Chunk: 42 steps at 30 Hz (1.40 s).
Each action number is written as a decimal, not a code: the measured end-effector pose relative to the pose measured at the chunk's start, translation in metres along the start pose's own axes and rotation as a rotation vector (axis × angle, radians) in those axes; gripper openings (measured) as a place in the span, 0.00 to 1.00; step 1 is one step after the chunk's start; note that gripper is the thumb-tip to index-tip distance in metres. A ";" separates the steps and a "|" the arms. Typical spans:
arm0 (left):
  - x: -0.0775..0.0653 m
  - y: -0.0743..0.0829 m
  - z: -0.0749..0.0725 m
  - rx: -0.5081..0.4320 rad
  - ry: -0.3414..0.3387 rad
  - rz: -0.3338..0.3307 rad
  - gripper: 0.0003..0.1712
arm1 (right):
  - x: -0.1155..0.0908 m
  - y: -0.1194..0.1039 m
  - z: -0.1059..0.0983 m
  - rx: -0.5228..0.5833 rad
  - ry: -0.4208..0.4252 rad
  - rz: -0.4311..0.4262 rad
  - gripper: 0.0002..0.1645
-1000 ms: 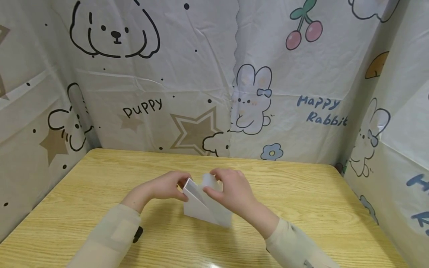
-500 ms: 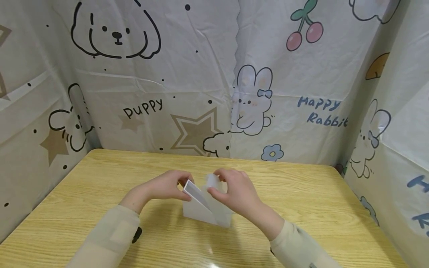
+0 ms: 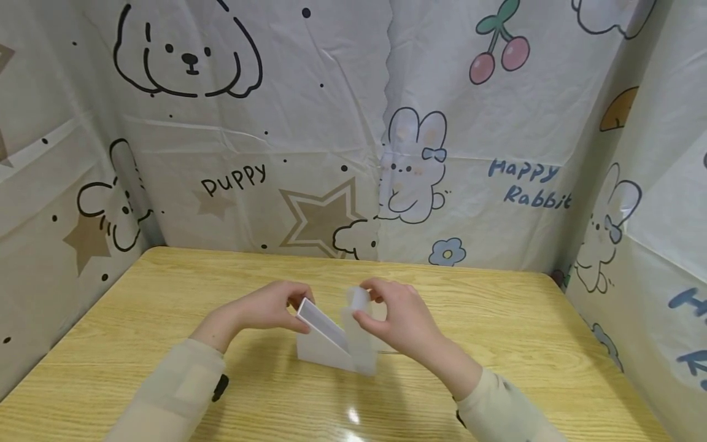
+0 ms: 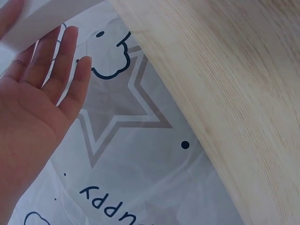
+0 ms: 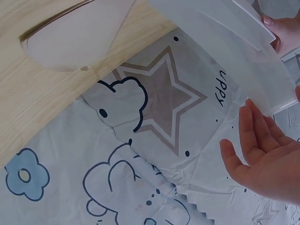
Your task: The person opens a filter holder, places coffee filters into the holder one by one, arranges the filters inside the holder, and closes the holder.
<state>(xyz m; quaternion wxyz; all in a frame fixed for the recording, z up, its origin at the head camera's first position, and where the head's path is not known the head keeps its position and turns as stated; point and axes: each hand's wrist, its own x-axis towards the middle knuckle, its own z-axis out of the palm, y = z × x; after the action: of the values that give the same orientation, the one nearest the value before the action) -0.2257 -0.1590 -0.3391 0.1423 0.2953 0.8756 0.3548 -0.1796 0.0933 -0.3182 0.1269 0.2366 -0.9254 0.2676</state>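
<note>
A white box (image 3: pixel 326 355) with a sloping open top stands on the table in the head view. My left hand (image 3: pixel 278 307) grips its raised left end between thumb and fingers. That hand (image 4: pixel 37 103) is also in the left wrist view, fingers along the white box (image 4: pixel 56 18). At the box's right end rises a frosted, translucent plastic sheet (image 3: pixel 361 344). Its upper end is pinched by my right hand (image 3: pixel 400 316), thumb on the near side. In the right wrist view my right hand (image 5: pixel 269 159) holds the edge of the plastic sheet (image 5: pixel 225 42).
A wooden table (image 3: pixel 486 344) lies under both hands. Printed cloth (image 3: pixel 309 123) hangs behind and at both sides. A rounded translucent piece (image 5: pixel 75 42) overlaps the tabletop in the right wrist view.
My right hand has moved right, drawing the upper end of the plastic sheet away from the box's left end. The gap between the hands has widened; the left hand has barely shifted.
</note>
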 end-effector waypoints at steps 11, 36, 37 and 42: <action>-0.003 0.001 -0.005 0.037 -0.015 -0.004 0.15 | -0.003 0.007 -0.009 0.047 -0.045 0.017 0.19; -0.010 -0.001 -0.013 0.088 -0.004 -0.018 0.15 | -0.014 0.019 -0.022 0.108 -0.102 0.051 0.20; -0.011 -0.001 -0.013 0.085 -0.004 -0.019 0.15 | -0.014 0.020 -0.022 0.108 -0.102 0.049 0.20; -0.012 -0.001 -0.014 0.075 -0.004 -0.020 0.14 | -0.015 0.022 -0.021 0.112 -0.102 0.048 0.20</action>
<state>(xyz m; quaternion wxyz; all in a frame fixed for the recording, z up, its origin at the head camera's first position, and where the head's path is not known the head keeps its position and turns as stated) -0.2234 -0.1744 -0.3299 0.1364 0.2924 0.8909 0.3196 -0.1755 0.1276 -0.3159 0.0596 0.2342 -0.9197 0.3093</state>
